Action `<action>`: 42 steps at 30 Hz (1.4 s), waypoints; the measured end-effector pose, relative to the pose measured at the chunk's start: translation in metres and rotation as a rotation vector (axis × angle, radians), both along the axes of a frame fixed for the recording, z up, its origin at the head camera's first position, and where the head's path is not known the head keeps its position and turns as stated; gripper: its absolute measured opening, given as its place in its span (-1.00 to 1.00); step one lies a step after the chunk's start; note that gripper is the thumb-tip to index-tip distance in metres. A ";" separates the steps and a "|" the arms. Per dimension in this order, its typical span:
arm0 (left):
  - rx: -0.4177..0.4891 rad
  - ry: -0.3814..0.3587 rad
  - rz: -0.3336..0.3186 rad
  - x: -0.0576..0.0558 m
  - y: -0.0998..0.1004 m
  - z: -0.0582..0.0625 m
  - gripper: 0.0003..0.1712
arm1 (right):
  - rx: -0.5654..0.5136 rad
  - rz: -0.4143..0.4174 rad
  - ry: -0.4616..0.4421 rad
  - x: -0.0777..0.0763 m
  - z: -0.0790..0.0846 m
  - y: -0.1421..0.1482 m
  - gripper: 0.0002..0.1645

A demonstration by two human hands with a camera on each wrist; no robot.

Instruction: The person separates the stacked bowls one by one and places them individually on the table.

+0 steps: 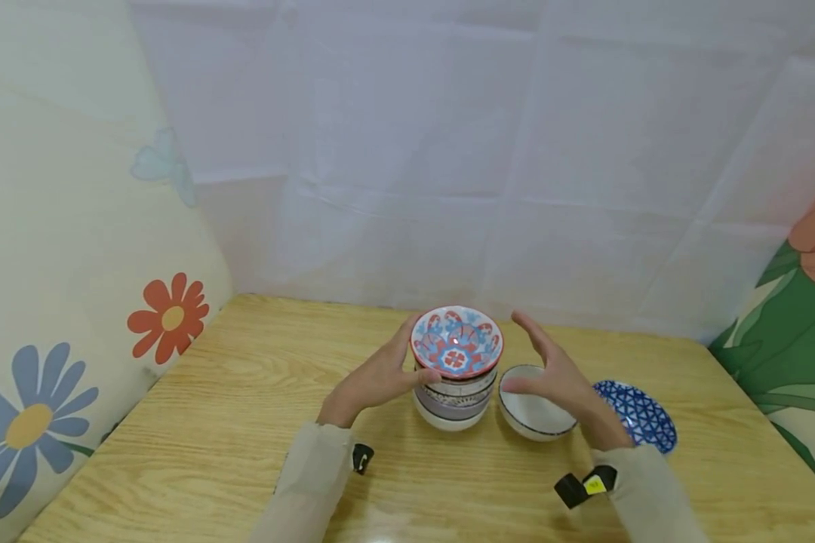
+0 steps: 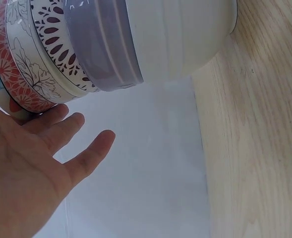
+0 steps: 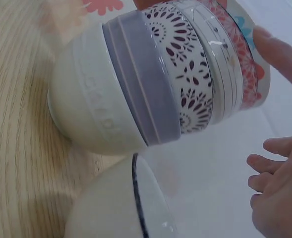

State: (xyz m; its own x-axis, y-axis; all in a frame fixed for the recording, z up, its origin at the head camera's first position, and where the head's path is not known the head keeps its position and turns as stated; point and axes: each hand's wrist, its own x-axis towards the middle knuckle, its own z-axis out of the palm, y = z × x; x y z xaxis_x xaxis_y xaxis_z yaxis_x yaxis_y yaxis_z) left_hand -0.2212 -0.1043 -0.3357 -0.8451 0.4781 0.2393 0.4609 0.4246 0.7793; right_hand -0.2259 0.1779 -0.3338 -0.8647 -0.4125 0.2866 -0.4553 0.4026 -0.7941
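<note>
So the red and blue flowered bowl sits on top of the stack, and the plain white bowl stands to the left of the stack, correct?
Not quite. The head view shows the white bowl to the right of the stack. The flowered bowl does sit on top.

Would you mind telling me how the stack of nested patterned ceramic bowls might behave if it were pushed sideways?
The stack of nested patterned ceramic bowls rises tall from one narrow white base, so it probably tips rather than slides. The glazed walls look slippery and breakable. The white bowl with a dark rim alongside would likely get knocked.

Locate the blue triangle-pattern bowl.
Head view: blue patterned bowl on the wooden table, far right, just behind the white bowl, partly hidden by the right hand.
</note>
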 end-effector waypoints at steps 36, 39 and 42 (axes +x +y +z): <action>0.001 -0.031 0.021 -0.002 0.000 -0.002 0.07 | -0.109 0.039 -0.050 -0.006 0.008 -0.051 0.34; 0.004 -0.032 0.022 -0.002 0.000 -0.003 0.06 | -0.121 0.034 -0.049 -0.006 0.007 -0.051 0.33; -0.009 -0.023 0.036 -0.002 0.001 -0.003 0.09 | -0.136 0.020 -0.050 -0.004 0.007 -0.052 0.32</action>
